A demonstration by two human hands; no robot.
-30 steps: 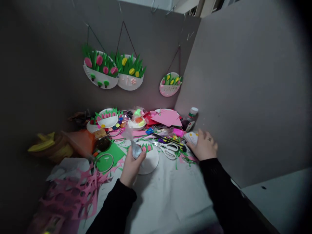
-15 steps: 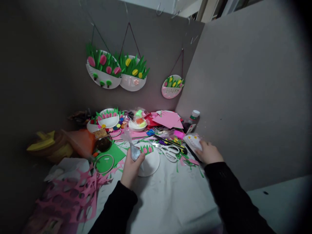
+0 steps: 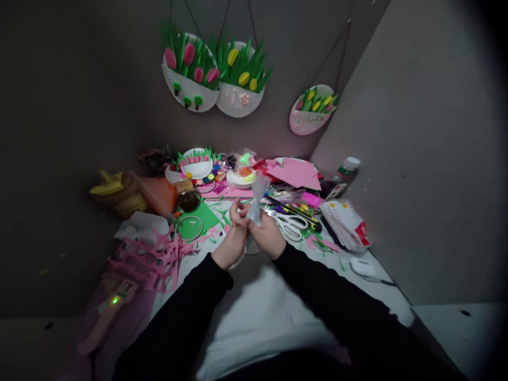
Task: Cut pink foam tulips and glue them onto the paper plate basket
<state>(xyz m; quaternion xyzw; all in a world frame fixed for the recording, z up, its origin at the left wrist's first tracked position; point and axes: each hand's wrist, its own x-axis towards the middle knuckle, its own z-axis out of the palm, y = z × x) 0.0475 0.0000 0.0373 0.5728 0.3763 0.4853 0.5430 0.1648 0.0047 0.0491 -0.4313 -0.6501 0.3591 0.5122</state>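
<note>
Both hands meet over a white paper plate (image 3: 253,247), which they mostly hide. A small clear plastic bag (image 3: 260,191) with a pale bluish lump in its lower part stands up between them. My right hand (image 3: 269,235) is closed round the bag's lower part. My left hand (image 3: 235,236) touches it from the left, fingers bent, and what its fingertips hold is hidden. White-handled scissors (image 3: 291,225) lie just right of my hands. Left of them is a green paper sheet (image 3: 204,217) with a round hoop (image 3: 189,228) on it.
Pink cut-out scraps (image 3: 148,259) and a glue gun (image 3: 109,315) with a green light lie at left. A white packet (image 3: 344,222), a bottle (image 3: 348,168) and a white case (image 3: 362,267) are at right. Decorated half plates (image 3: 241,95) hang on the wall behind.
My right hand has left the white packet and come to the bag beside my left hand. The plate is now mostly covered. The view has tilted down, showing the glue gun and white case.
</note>
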